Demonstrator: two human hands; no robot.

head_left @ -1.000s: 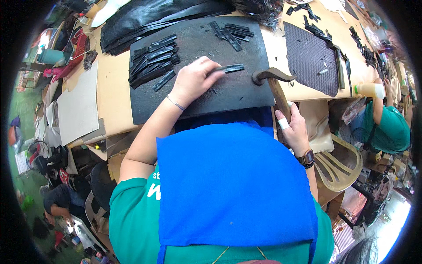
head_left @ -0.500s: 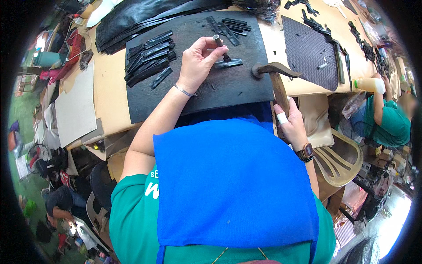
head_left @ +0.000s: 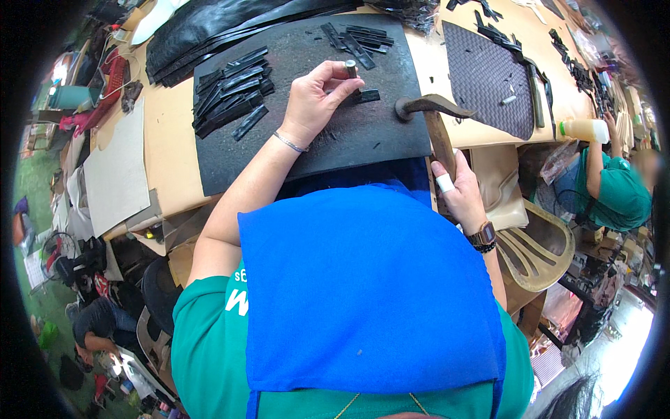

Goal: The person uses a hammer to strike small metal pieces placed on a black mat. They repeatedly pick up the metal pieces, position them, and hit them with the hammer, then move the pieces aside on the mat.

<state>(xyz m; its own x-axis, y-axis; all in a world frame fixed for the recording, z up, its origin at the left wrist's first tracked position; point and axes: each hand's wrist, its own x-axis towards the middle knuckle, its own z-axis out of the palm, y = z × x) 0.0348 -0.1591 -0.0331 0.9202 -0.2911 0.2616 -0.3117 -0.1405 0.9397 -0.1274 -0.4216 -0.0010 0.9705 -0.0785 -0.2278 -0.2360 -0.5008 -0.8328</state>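
Note:
My left hand (head_left: pixel 319 98) pinches an upright metal punch (head_left: pixel 350 69) between thumb and fingers. Its lower end stands on a short black strip (head_left: pixel 368 96) lying on the dark work board (head_left: pixel 272 164); my fingers partly hide the contact. In my right hand (head_left: pixel 462 193) is the wooden handle of a hammer (head_left: pixel 438 119), its curved metal head raised over the board's right edge. A pile of black strips (head_left: pixel 234 91) lies left of my left hand, with one strip (head_left: pixel 250 123) apart from it. A smaller group of strips (head_left: pixel 359 42) lies beyond the punch.
Large black sheets (head_left: pixel 223 35) lie along the far side. To the right are a dark textured mat (head_left: pixel 481 84), a second tool with a handle (head_left: pixel 536 98) and a pale bottle (head_left: pixel 586 130). A co-worker in green (head_left: pixel 618 192) sits at the right. A grey-white sheet (head_left: pixel 118 171) lies left.
The punch in my left hand has become more upright and shifted toward the strip's left part, now covering it. The hammer stays raised near the same place. The whole view has shifted slightly.

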